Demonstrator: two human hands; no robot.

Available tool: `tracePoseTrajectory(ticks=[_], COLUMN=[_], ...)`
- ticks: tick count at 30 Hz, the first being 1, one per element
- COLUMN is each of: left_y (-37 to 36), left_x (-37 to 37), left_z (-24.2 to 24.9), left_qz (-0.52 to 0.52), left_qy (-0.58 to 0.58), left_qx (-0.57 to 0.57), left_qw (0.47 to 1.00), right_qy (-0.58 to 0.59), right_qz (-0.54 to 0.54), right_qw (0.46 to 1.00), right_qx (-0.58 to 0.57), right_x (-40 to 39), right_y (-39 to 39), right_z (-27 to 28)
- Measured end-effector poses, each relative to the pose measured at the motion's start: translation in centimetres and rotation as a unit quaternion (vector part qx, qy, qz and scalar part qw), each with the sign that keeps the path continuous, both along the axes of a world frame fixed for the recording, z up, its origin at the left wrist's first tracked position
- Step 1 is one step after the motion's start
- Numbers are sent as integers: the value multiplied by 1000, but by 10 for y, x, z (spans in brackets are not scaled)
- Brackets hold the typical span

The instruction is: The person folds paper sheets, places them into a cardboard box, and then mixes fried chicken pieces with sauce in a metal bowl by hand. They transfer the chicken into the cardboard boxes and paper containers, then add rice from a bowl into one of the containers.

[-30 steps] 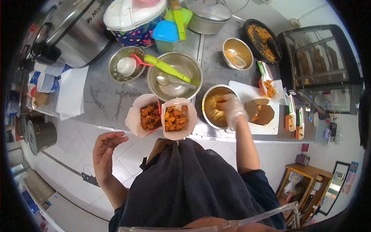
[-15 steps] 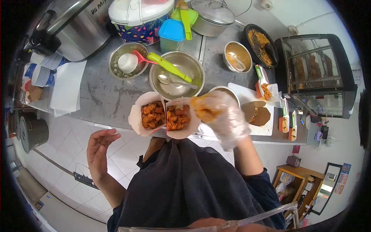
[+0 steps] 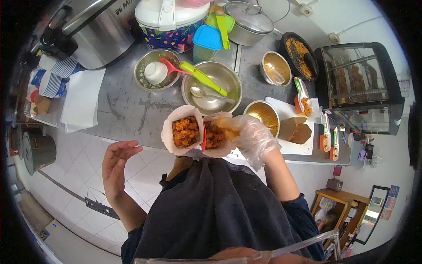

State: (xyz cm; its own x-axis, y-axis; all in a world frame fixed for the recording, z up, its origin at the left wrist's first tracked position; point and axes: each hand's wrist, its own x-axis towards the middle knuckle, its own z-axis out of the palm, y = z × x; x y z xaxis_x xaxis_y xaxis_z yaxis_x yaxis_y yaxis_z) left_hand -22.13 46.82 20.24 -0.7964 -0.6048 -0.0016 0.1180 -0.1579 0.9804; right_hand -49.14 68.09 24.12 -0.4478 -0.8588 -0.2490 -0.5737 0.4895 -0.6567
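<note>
Right hand in a plastic glove sits right over the right-side box at the near table edge, pinching a food piece — left hand hangs spread and empty, off to the left of both boxes.

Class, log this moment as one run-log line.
right hand: gloved, over right food box | left hand: bare, open, off counter | left food box: filled
</note>
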Motion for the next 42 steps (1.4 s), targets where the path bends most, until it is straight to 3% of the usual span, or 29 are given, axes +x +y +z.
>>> tracePoseTrajectory(ticks=[4, 6, 7, 9, 10, 11, 13, 14, 15, 17, 20, 23, 27, 30, 35, 38, 40, 42], left_y=[-11, -16, -18, -19, -15, -11, 4, 16, 32, 77, 135, 181, 239, 268, 309, 330, 338, 341], left_x=[-5, -10, -13, -22, -30, -40, -65, -81, -97, -127, -168, -185, -192, -200, -215, -217, -218, -220], left_z=[-1, -1, -1, 1, 5, 9, 14, 18, 24, 33, 41, 28, 13, 8, 15, 13, 13, 14], left_qz=[-20, -33, -41, -53, -47, -41, -75, -98, -122, -164, -186, -167, -131, -154, -190, -150, 29, 69], left_qy=[7, 8, 14, 21, 23, 25, 40, 54, 68, 100, 175, 172, 159, 162, 176, 135, 107, 96], left_qx=[7, 7, 2, 0, -21, -42, -99, -155, -183, -232, -402, -451, -477, -398, -458, -483, -525, -529], left_qw=[1000, 999, 999, 998, 998, 998, 991, 982, 973, 954, 879, 859, 854, 890, 850, 852, 844, 840], right_qy=[-1, -170, -168, -398, -446, -442, -475, -490, -479, -513, -493, -496, -484, -513, -528, -532, -581, -608], right_qz=[-75, -160, -165, -286, -299, -304, -401, -403, -403, -341, -352, -363, -382, -405, -404, -407, -382, -325], right_qw=[997, 970, 969, 844, 799, 798, 654, 613, 612, 541, 514, 473, 461, 449, 450, 465, 428, 433], right_qx=[-21, -70, -70, -218, -269, -273, -431, -471, -482, -573, -607, -631, -639, -609, -596, -579, -577, -581], right_x=[6, 5, 5, 8, 6, 8, 13, 11, 6, -1, 0, -6, -17, -28, -42, -49, -51, -53], right_y=[2, 8, 11, 17, 22, 26, 38, 48, 57, 72, 79, 93, 123, 150, 194, 207, 210, 213], right_z=[-5, -12, -8, 8, 12, 12, 10, 1, -11, -31, -29, -31, -49, -55, -63, -63, -61, -77])
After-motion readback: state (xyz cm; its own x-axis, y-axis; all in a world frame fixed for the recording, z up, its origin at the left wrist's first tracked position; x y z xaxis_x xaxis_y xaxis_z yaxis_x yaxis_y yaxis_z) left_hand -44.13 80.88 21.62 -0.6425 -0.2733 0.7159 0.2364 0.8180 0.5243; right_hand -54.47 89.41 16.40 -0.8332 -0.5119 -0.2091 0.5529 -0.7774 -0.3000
